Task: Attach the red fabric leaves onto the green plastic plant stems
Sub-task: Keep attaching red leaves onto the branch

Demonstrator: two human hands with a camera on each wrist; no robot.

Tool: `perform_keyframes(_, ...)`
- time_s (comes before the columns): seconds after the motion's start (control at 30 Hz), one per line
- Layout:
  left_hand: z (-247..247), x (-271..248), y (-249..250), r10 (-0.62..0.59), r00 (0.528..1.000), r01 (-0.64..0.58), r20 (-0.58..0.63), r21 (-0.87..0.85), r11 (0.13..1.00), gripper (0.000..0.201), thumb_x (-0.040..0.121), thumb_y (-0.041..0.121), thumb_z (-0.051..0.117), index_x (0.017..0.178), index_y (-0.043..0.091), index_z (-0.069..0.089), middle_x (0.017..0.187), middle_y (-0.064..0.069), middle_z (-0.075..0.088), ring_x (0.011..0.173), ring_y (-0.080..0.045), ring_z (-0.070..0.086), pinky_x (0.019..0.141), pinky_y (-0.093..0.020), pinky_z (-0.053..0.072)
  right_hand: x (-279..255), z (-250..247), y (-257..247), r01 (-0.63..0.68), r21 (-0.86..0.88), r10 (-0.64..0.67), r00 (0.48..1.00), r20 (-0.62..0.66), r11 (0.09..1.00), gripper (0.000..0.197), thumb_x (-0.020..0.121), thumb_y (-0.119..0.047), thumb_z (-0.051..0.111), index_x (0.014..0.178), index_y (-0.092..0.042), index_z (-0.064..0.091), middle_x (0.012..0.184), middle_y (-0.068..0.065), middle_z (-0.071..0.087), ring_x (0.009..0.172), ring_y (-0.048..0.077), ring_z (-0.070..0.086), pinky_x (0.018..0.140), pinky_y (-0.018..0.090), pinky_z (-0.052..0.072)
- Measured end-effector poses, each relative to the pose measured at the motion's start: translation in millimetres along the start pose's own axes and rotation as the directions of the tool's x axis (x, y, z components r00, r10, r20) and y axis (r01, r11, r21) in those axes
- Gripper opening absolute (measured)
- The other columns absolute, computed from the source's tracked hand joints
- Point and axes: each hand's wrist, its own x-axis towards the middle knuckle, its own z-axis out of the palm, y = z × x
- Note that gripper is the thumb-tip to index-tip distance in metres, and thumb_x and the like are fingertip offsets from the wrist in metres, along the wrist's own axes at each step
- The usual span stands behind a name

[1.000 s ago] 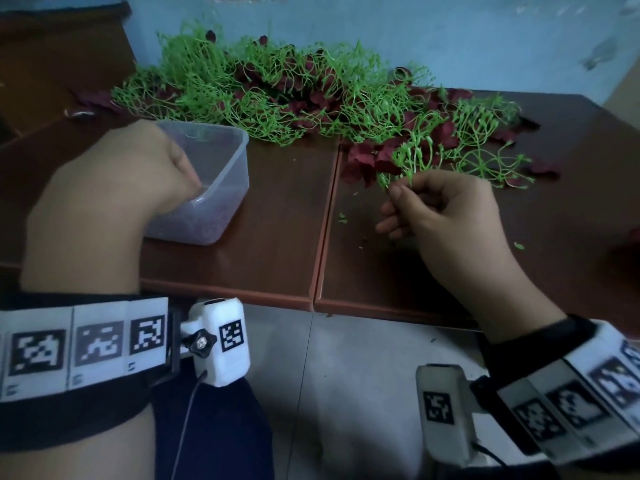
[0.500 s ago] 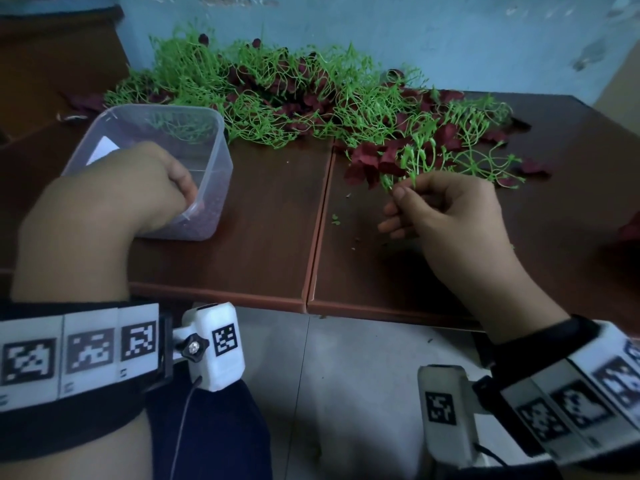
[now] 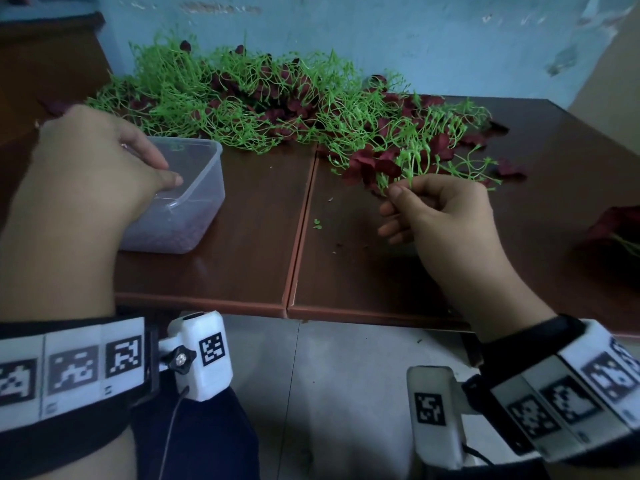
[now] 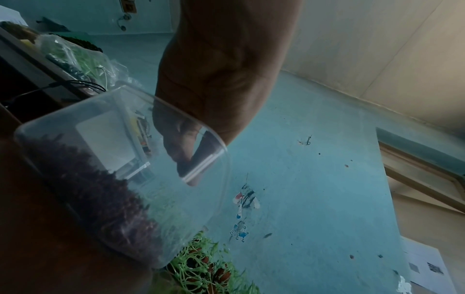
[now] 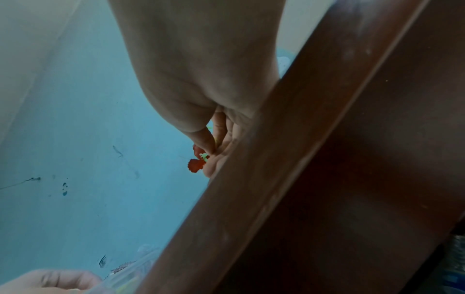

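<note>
A clear plastic container (image 3: 212, 148) holding dark red fabric leaves (image 4: 95, 191) stands on the brown table at the left. My left hand (image 3: 166, 171) reaches over its near rim, and its fingertips (image 4: 187, 165) point down inside, seen through the wall. Whether they pinch a leaf is hidden. My right hand (image 3: 398, 190) pinches a green plastic sprig (image 3: 415, 157) with red leaves (image 5: 196, 165) on it between thumb and fingers, just above the table. A large heap of green stems (image 3: 259, 98) mixed with red leaves lies along the back.
Two brown tabletops meet at a seam (image 3: 301, 230), and their front edge runs close to my wrists. More red leaves (image 3: 616, 226) lie at the far right edge. A small green scrap (image 3: 317, 222) sits by the seam. A blue wall stands behind the heap.
My left hand has shifted over the container, from a curled fist at the near wall to thumb and forefinger stretched across the rim. The right hand keeps its pinch on the sprig.
</note>
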Motion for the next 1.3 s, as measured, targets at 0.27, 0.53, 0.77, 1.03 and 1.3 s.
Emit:
perform_keyframes(0.27,2,-2,-6,0.05,0.994,-0.05,0.094,0.004,0.999,0.025,0.06,0.036,0.066,0.07,0.058,0.07,0.071,-0.006,0.072,0.077,-0.034,0.071,0.093,-0.055,0.057,-1,0,2,-0.005,0.008,0.005,0.998,0.06,1.0,0.018,0.1,-0.007,0.057,0.084,-0.01,0.065,0.069,0.004,0.07,0.057,0.016,0.068,0.055,0.028,0.056)
perform_keyframes(0.53,6,-1,-1,-0.012,0.999,0.01,0.044,0.048,0.999,0.02,0.076,0.023,0.086,0.063,0.025,0.071,0.076,-0.009,0.071,0.086,-0.036,0.07,0.093,-0.052,0.056,-2,1,2,-0.026,0.001,0.026,0.996,0.082,1.0,0.019,0.1,-0.007,0.057,0.083,-0.009,0.066,0.071,0.007,0.07,0.058,0.017,0.069,0.058,0.033,0.058)
perform_keyframes(0.77,12,4,-2,0.004,0.996,-0.018,0.094,0.144,0.989,0.027,0.084,0.023,0.082,0.064,0.023,0.065,0.08,-0.015,0.071,0.089,-0.037,0.067,0.089,-0.047,0.053,-1,2,5,-0.019,-0.035,0.022,0.995,0.096,0.999,0.016,0.099,-0.008,0.057,0.087,-0.006,0.067,0.071,0.006,0.071,0.059,0.019,0.07,0.056,0.028,0.058)
perform_keyframes(1.03,11,7,0,0.024,0.984,-0.077,0.178,0.297,0.952,0.039,0.101,0.025,0.057,0.066,0.008,0.06,0.07,-0.021,0.06,0.074,-0.037,0.056,0.067,-0.038,0.038,-2,5,5,-0.022,-0.035,0.026,0.992,0.127,0.999,0.015,0.1,-0.008,0.057,0.088,-0.004,0.066,0.073,0.009,0.071,0.059,0.019,0.07,0.056,0.027,0.058)
perform_keyframes(1.3,12,-3,14,0.001,0.981,-0.054,0.196,0.265,0.963,0.034,0.097,0.02,0.058,0.068,0.003,0.057,0.06,-0.017,0.053,0.06,-0.032,0.05,0.056,-0.037,0.031,-1,7,7,-0.026,-0.028,0.03,0.989,0.145,0.999,0.016,0.099,-0.006,0.057,0.085,-0.006,0.065,0.071,0.007,0.07,0.059,0.018,0.07,0.056,0.028,0.058)
